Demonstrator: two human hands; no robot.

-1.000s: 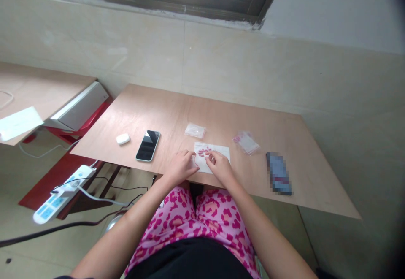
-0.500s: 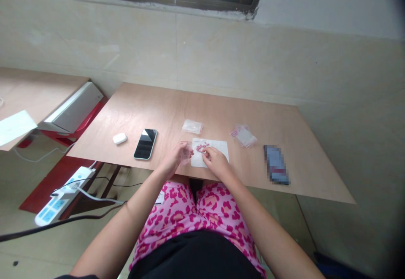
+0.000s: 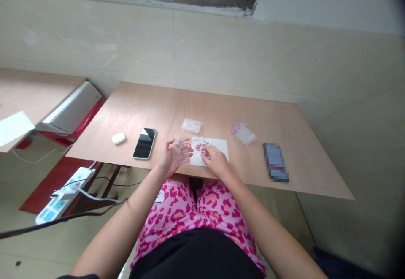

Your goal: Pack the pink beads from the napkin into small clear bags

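Note:
My left hand (image 3: 168,159) is turned palm up at the near edge of the table, its fingers spread. Across the palm and fingers it holds a small clear plastic bag (image 3: 181,154) with a pink edge. My right hand (image 3: 215,158) rests over a white paper sheet (image 3: 222,145), thumb and fingertips pinched together. Whatever is between those fingertips is too small to make out. Several small pink pieces (image 3: 200,145), like beads, lie on the sheet just beyond the right fingertips.
Beyond the sheet lies a clear bag stack (image 3: 191,125); another bag stack (image 3: 243,134) is right of it. Left are a black-screened phone (image 3: 144,144) and a white case (image 3: 119,138). A pixelated dark object (image 3: 276,162) lies right. A power strip (image 3: 65,195) hangs below the table's left side.
My left hand has opened and turned palm up, and the plastic bag now lies spread across its fingers. My right hand stays pinched almost in the same place.

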